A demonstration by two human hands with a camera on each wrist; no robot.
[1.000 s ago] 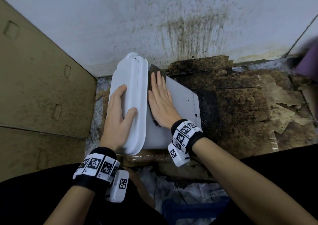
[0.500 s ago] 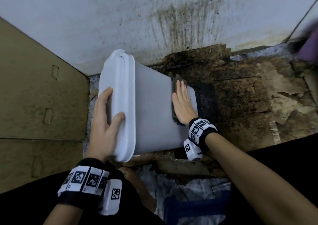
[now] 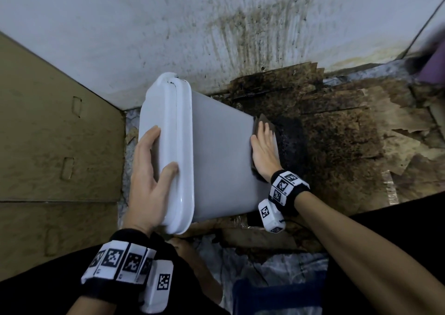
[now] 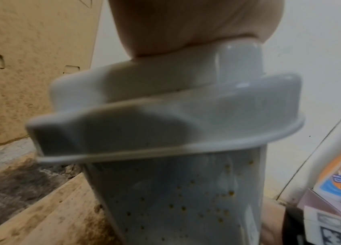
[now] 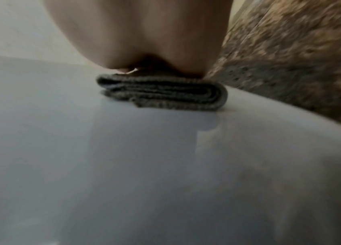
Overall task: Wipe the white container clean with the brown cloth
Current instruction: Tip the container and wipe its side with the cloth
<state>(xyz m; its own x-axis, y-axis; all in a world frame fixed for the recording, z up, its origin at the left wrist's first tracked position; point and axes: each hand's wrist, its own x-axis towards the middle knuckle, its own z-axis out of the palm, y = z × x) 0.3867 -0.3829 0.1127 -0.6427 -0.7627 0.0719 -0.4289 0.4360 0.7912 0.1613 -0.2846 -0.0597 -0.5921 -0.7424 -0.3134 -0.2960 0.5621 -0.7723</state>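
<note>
The white container [image 3: 216, 156] lies on its side on the floor, its lidded top to the left and its base to the right. My left hand [image 3: 149, 168] grips the lid end, fingers over the top face and thumb across the rim. My right hand [image 3: 263, 151] lies flat, fingers straight, and presses the folded brown cloth [image 3: 265, 124] against the side wall near the base. From the right wrist the folded cloth [image 5: 163, 96] shows under my palm on the smooth white container [image 5: 123, 165]. From the left wrist the white container [image 4: 186, 190] has small brown specks on its underside.
Stained, torn brown cardboard [image 3: 337, 134] covers the floor to the right. A dirty white wall [image 3: 216, 26] rises just behind the container. A large cardboard panel [image 3: 48, 134] stands at the left. A purple object [image 3: 433, 64] sits at the far right edge.
My right hand has slid the cloth along the container's side from beside the lid to the base end. My left hand has kept its grip on the lid.
</note>
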